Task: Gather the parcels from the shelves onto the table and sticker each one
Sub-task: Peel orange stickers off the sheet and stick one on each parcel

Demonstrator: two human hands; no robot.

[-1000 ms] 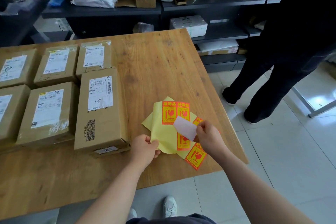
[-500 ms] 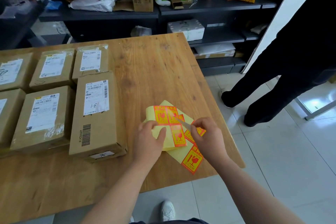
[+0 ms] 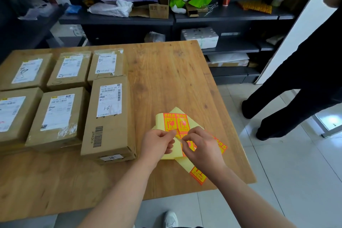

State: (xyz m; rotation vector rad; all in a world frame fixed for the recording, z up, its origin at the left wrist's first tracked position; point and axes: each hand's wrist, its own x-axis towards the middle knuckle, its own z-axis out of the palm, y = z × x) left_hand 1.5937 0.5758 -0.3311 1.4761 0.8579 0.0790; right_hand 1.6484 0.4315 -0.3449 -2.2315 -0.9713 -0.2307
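Parcels (image 3: 109,116) sit beside the sticker sheet (image 3: 159,122) (yellow backing); left hand (image 3: 157,144) and right hand (image 3: 203,147) both pinch it.

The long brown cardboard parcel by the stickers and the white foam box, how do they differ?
The long brown cardboard parcel lies on the wooden table; the white foam box sits on a dark shelf. The parcel is long and narrow, the foam box squatter. Both are rectangular.

One wide-angle view, worn on the person's head, looks forward and down from close above the table (image 3: 166,72), which fills the lower left and middle; shelves (image 3: 222,17) cross the frame's top.
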